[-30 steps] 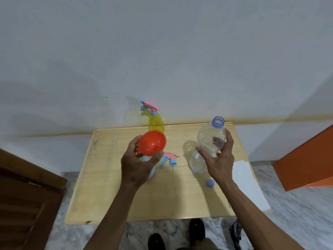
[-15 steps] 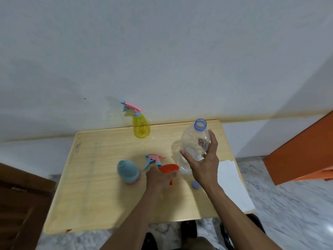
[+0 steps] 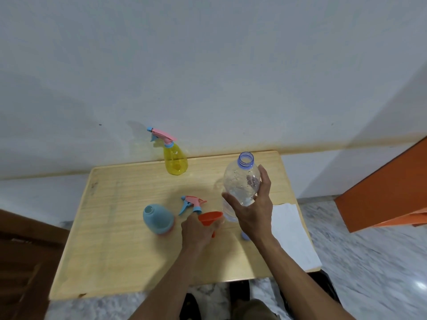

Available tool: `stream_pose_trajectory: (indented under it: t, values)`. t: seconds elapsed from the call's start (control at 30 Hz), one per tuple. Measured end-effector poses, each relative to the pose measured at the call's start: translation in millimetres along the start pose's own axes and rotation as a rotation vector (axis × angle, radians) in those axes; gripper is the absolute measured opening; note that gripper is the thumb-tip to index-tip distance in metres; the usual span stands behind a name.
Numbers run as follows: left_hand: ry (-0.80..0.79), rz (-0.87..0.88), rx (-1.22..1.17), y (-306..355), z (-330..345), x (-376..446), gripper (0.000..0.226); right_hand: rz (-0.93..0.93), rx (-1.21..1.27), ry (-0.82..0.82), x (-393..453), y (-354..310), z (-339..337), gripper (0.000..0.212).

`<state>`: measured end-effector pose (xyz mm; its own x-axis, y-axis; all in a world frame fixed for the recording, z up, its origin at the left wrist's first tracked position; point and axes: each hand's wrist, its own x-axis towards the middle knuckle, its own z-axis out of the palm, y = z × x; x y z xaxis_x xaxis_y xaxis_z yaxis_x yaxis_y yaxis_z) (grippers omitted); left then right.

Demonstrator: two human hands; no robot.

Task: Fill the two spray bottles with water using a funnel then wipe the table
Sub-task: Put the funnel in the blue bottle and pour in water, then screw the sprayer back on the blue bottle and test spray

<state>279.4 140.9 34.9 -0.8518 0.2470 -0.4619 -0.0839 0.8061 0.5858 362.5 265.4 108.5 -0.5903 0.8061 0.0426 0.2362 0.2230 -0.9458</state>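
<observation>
My left hand (image 3: 197,230) holds the orange funnel (image 3: 209,218) low over the wooden table (image 3: 115,250), just right of the open blue spray bottle (image 3: 158,218). A detached pink and blue spray head (image 3: 193,203) lies behind the funnel. My right hand (image 3: 254,212) grips a clear water bottle (image 3: 241,181) with no cap, held upright above the table. At the back by the wall, the yellow spray bottle (image 3: 175,161) stands with its pink trigger head on.
A blue bottle cap (image 3: 244,236) lies on the table under my right wrist. A white cloth (image 3: 291,234) hangs over the table's right edge. An orange panel (image 3: 388,192) stands to the right and dark wooden furniture (image 3: 23,262) to the left.
My left hand lifted the funnel off the blue bottle and brought it down to the right, near the table. The right hand keeps the clear bottle raised.
</observation>
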Motion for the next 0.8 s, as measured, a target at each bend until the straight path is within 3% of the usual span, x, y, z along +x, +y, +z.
stream_pose_trajectory:
  t: [0.2,0.3,0.37,0.47,0.53,0.7,0.8]
  values:
    - [0.009,0.097,-0.008,-2,-16,-11,0.083,0.058,0.005,0.038,-8,-8,2,0.120]
    - [-0.011,0.150,0.044,-2,-30,-14,0.052,0.070,0.001,0.095,-19,-7,7,0.122]
    - [0.000,0.204,0.033,-4,-43,-18,0.045,0.093,-0.015,0.168,-33,-6,13,0.108]
    - [0.060,0.248,-0.071,-13,-66,-20,0.066,0.139,-0.053,0.276,-58,-5,29,0.075]
    - [0.100,0.271,-0.221,-20,-85,-24,0.063,0.179,-0.053,0.283,-76,-5,42,0.061]
    - [0.358,0.469,-0.358,-40,-139,-26,0.033,0.173,-0.122,0.053,-93,-7,72,0.020]
    - [0.446,0.458,-0.391,-66,-160,-17,0.030,0.149,-0.292,-0.061,-79,-8,89,0.016]
